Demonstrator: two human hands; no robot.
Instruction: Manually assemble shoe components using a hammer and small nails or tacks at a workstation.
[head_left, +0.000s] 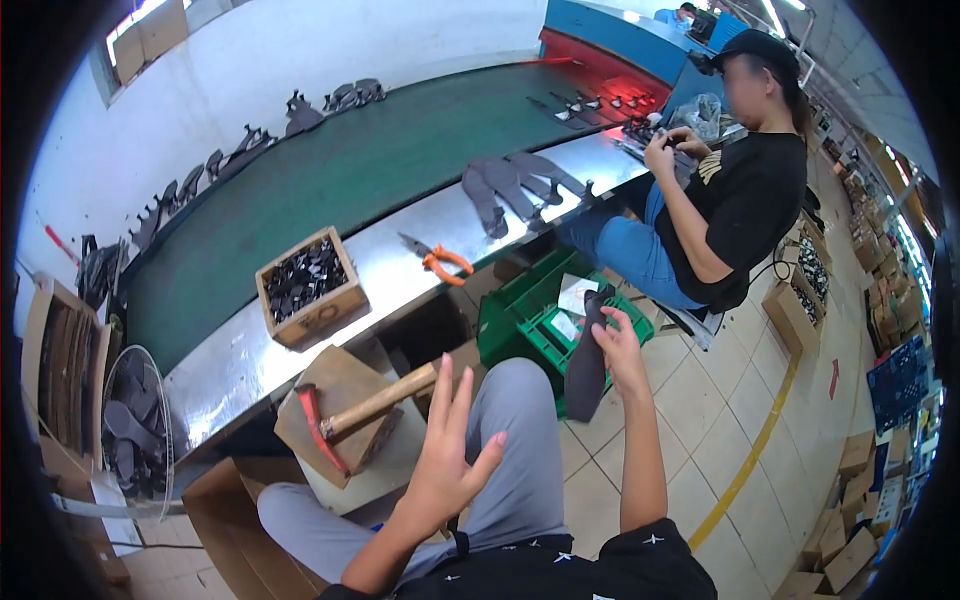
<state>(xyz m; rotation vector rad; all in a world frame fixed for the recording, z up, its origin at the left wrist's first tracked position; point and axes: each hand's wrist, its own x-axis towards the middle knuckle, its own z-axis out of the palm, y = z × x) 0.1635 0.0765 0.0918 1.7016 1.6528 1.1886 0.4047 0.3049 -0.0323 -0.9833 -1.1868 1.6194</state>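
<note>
My right hand [618, 352] holds a long dark flat piece of material [586, 362] that hangs down over my knee. My left hand [447, 453] is raised above my left thigh with fingers spread and holds nothing. Just left of it a hammer [362, 408] with a wooden handle and red head lies on a wooden block [335, 385]. I sit with grey trousers facing a steel-edged bench [250, 360].
A box of small dark parts [307, 285] and orange-handled pliers [440, 260] lie on the bench beside a green conveyor belt [340, 180] with dark pieces. A green crate [530, 320] stands on the floor. A seated person [720, 190] works to the right.
</note>
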